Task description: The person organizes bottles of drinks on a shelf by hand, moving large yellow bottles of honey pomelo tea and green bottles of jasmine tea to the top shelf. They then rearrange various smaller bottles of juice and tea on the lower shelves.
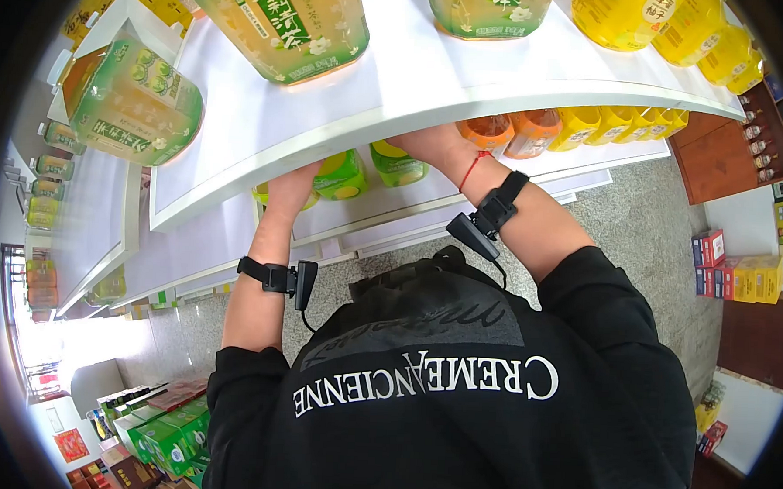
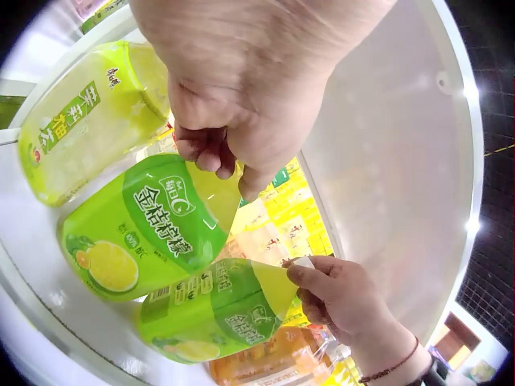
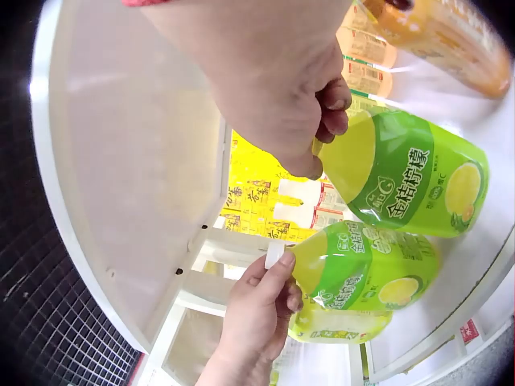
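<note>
Two green bottles with lemon pictures stand side by side on a white shelf below the upper one. My left hand (image 1: pixel 293 188) (image 2: pixel 249 88) grips the neck of the left green bottle (image 2: pixel 153 225). In the right wrist view, its thumb and finger pinch the white cap (image 3: pixel 275 253). My right hand (image 1: pixel 435 146) (image 3: pixel 269 88) grips the top of the right green bottle (image 3: pixel 418 173), its cap hidden behind the fingers. In the left wrist view, a white cap shows at the right hand's fingertips. The upper shelf hides the fingers in the head view.
A paler yellow-green bottle (image 2: pixel 88 125) stands left of the pair, an orange drink bottle (image 3: pixel 451 40) to the right. Just over my hands runs the upper shelf's edge (image 1: pixel 326 141), bearing large tea bottles (image 1: pixel 283 26). Yellow packs (image 3: pixel 253 177) sit behind. Boxes (image 1: pixel 169 427) lie lower left.
</note>
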The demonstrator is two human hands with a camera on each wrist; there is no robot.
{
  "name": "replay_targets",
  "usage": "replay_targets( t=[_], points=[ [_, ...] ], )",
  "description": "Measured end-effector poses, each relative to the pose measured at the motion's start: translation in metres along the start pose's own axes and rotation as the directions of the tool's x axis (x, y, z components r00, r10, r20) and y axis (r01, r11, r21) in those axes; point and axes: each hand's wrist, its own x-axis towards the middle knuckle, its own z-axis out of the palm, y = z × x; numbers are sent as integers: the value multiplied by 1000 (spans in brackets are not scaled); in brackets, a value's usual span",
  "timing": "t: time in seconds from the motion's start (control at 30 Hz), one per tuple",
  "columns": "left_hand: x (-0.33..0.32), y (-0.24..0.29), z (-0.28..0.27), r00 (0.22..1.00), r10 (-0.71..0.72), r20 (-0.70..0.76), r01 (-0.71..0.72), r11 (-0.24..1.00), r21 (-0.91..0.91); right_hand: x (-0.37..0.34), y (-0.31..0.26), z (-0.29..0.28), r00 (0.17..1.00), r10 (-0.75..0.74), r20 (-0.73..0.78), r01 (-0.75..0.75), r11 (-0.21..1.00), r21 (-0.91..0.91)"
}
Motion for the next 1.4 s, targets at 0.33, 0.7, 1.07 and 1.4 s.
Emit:
replay_targets(
  t=[0.33, 0.7, 1.07, 1.4],
  points=[
    [-1, -5, 5, 1000, -9, -13, 8, 999, -48, 0, 2, 12, 989, -92, -118, 82, 993, -87],
    [-5, 19, -5, 996, -89, 17, 87, 992, 86, -5, 0, -19, 994, -105, 4, 105, 994, -29],
    [-9, 111, 38, 992, 124, -14, -121, 983, 141, -53, 128, -142, 982, -5, -189, -50, 956, -289],
    [38, 180, 140, 917, 125, 378, -238, 933, 270, -82, 156, -162, 920, 389, 48, -343, 858, -381]
  ],
)
